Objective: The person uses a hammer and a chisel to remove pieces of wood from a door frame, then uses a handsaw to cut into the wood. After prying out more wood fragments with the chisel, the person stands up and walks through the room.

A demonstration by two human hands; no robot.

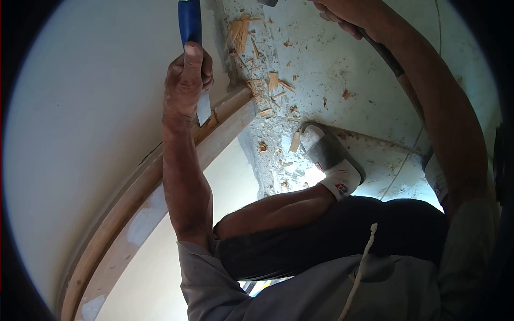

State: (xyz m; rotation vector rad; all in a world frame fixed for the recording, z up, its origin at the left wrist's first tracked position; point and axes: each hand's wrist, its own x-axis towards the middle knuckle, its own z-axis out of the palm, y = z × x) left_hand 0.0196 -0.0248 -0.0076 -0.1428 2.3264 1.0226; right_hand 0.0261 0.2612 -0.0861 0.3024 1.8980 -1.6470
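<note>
Wall [96, 96]: pale, plain, filling the left side.

Wooden frame [118, 208]: long, brown along its wall side, paler and patched with white on the other; appears curved, runs from lower left up to the middle, ending at the chip-strewn strip of floor.

Left hand [188, 80]: closed around a chisel [190, 24], thumb laid along its blue handle. The handle rises above the fist to the upper edge of the view; the flat metal blade shows below the fingers, its end at the wooden frame, near the frame's upper end — contact cannot be told for certain.

Wood chips [273, 80]: light brown, mixed sizes, scattered right of the frame, thickest along the rough grey strip.

Floor [321, 59]: pale tiles, dusty, with dark joints.

Sandal [334, 147]: grey, worn over a white sock, on the floor beside a chip.

Right hand [345, 18]: at the upper edge, partly cut off, fingers curled round a long dark shaft [383, 52] that extends back beside the forearm — browner toward its lower end.
</note>
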